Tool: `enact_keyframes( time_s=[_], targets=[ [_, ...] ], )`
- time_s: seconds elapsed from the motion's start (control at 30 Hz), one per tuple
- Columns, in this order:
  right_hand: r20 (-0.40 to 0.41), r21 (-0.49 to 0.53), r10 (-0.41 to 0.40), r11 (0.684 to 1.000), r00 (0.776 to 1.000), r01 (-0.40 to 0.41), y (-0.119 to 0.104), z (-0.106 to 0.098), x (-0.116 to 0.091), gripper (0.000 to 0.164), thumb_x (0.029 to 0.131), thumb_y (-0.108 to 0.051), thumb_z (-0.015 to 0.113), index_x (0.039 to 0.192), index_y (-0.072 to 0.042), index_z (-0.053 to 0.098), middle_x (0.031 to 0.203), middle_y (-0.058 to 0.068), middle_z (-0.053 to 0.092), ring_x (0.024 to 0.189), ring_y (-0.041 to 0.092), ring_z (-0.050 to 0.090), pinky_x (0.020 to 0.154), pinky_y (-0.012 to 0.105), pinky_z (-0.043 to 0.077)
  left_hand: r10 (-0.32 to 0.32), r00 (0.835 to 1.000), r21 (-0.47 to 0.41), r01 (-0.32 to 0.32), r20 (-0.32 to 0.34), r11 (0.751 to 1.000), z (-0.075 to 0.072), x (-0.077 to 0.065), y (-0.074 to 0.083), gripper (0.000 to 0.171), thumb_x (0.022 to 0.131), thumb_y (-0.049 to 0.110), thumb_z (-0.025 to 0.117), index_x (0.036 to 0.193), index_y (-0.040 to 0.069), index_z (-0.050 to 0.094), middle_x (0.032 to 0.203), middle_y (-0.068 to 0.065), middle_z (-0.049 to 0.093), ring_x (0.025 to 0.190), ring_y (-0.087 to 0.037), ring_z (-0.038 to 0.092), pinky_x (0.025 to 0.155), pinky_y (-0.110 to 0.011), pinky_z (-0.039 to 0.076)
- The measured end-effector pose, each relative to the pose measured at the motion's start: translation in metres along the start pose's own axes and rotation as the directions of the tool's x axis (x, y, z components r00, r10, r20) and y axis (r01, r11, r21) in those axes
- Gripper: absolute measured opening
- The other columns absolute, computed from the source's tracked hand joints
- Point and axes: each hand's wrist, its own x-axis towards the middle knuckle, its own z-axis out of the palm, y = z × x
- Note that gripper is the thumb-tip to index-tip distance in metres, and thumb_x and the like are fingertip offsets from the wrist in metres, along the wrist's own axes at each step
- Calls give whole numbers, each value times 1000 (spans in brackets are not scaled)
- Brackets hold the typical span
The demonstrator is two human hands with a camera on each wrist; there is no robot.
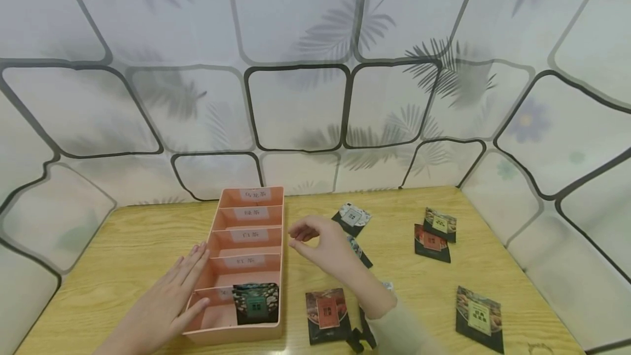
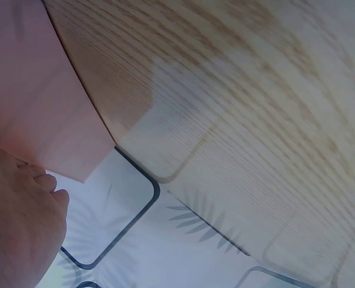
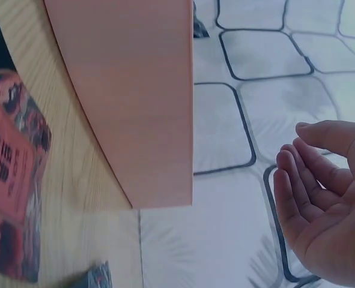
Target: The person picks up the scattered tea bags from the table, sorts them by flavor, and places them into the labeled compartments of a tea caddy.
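A pink box [image 1: 236,335] with several compartments in a row stands left of centre, a white handwritten label in each. Its nearest compartment holds a dark green tea packet [image 1: 255,304]. My left hand [image 1: 165,297] touches the box's left side with fingers extended; in the left wrist view its fingertips lie by the pink wall [image 2: 51,90]. Just right of the box, my right hand [image 1: 329,245] hovers with loosely bent fingers and holds nothing. A blue-patterned packet [image 1: 362,253] lies partly hidden behind it, and a white-and-black packet [image 1: 351,218] lies beyond.
A red packet [image 1: 327,314] lies right of the box's near end, beside a black object [image 1: 366,333] partly under my right forearm. Farther right, a yellow-labelled packet [image 1: 440,224] overlaps another red packet [image 1: 431,244]. A yellow-green-labelled packet [image 1: 478,316] lies near the right edge.
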Motion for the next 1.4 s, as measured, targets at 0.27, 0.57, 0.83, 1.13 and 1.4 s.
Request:
enact_keyframes(
  time_s=[0.27, 0.57, 0.83, 1.13, 1.4],
  targets=[
    [-23, -4, 22, 1000, 999, -22, 27, -25, -5, 17, 96, -9, 77, 113, -9, 76, 108, 10, 78, 93, 19, 73, 87, 33, 64, 6, 1000, 12, -6, -2, 1000, -1, 1, -1, 82, 104, 44, 64, 166, 2, 31, 171, -20, 38, 159, 6, -18, 127, -9, -14],
    [145, -55, 110, 993, 983, -103, 52, -36, -21, 25, 98, -16, 77, 121, -5, 74, 115, 16, 76, 98, 17, 70, 89, 40, 63, 7, 1000, 22, -7, -8, 1000, -2, 1, -2, 83, 103, 46, 64, 165, 2, 32, 169, -21, 40, 158, 7, -19, 127, -10, -14],
    [258, -119, 149, 985, 954, -122, 72, -30, -31, 32, 97, -19, 80, 124, -3, 73, 117, 10, 76, 102, 23, 72, 89, 33, 62, 17, 1000, 22, -16, -17, 1000, -1, -1, -1, 82, 103, 46, 65, 165, 1, 34, 169, -21, 41, 159, 7, -17, 128, -10, -13],
    [386, -144, 155, 984, 909, -107, 86, -24, -42, 37, 92, -21, 84, 124, -8, 73, 117, 3, 75, 103, 18, 71, 91, 29, 61, 16, 1000, 20, -15, -21, 1000, -2, -1, 1, 82, 104, 44, 65, 165, 1, 32, 169, -21, 41, 159, 7, -17, 128, -10, -13],
    [468, -178, 111, 984, 877, -29, 88, -25, -46, 49, 88, -30, 89, 127, -8, 70, 122, 3, 72, 111, 16, 69, 98, 29, 60, 0, 1000, 15, 0, -6, 1000, -3, 0, 0, 83, 103, 47, 65, 165, 1, 34, 168, -21, 41, 157, 9, -19, 127, -9, -14]
  ],
)
